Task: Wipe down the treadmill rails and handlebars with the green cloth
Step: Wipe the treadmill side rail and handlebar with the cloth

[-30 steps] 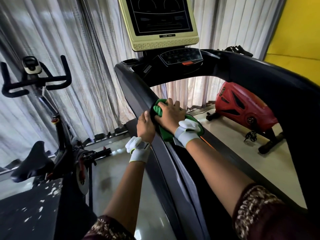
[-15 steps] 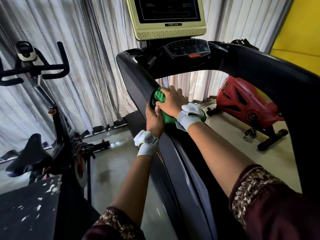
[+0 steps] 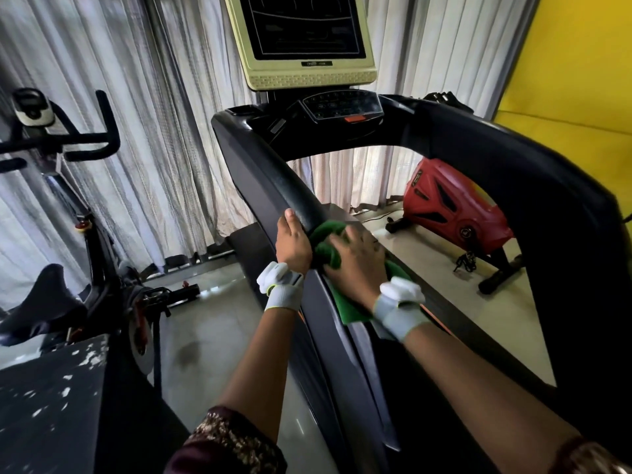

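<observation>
The green cloth lies bunched on the inner side of the treadmill's left black handrail, with one flat corner trailing down the rail. My right hand presses on top of the cloth, fingers spread over it and slightly blurred. My left hand grips the outer edge of the same rail right beside the cloth, thumb pointing up. Each wrist has a rolled-back white glove around it. The right handrail curves across the right of the view.
The treadmill console and its cream-framed screen stand ahead. A black spin bike stands to the left, a red exercise machine to the right beyond the rail. Grey curtains hang behind; a yellow wall is at the right.
My right hand has slid the cloth back down the left rail toward me after pushing it up. My left hand has stayed beside it on the rail's outer edge.
</observation>
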